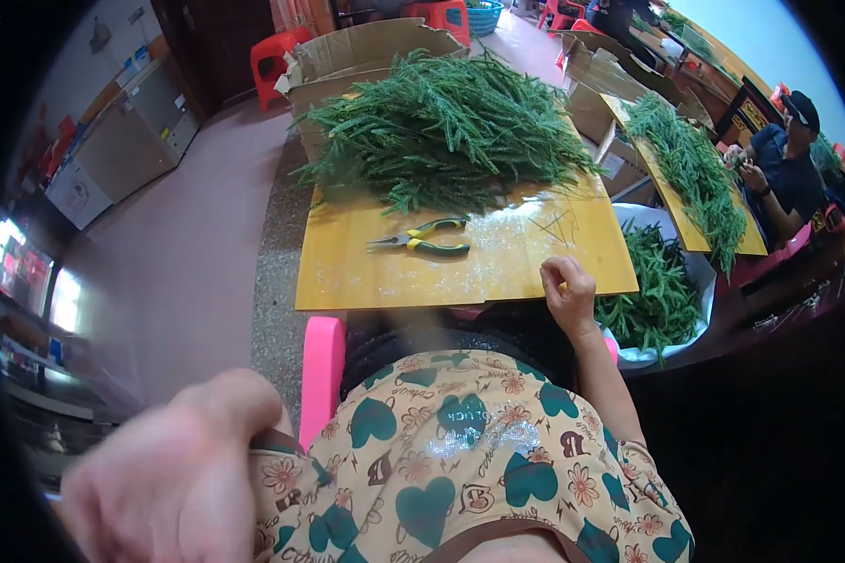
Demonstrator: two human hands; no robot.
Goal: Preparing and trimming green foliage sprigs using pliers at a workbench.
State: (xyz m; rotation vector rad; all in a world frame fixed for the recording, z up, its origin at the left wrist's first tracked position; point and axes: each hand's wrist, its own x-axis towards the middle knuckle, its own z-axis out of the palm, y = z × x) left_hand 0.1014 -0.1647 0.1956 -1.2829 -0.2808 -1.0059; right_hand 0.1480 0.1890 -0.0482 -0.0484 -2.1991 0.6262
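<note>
My right hand (pixel 570 289) rests at the near right edge of a yellow board (pixel 347 281), its fingers curled toward the thumb; anything inside them is too small or hidden to make out. My left hand (pixel 174 469) is raised close at the lower left, off the board, and its fingers are blurred. Pliers (pixel 422 242) with black and yellow handles lie on the board, jaws to the left. Behind them is a large heap of green artificial fir sprigs (pixel 451 122). A few thin stems (pixel 559 225) lie loose beyond my right hand.
Right of the board stands a white sack (pixel 704 281) filled with green sprigs (pixel 662 296). Farther right, a person (pixel 784 169) works behind another board (pixel 685 230) piled with sprigs. Cardboard (pixel 376 52) rises behind the heap. Red stools (pixel 272 61) and a pink chair (pixel 321 371) are about.
</note>
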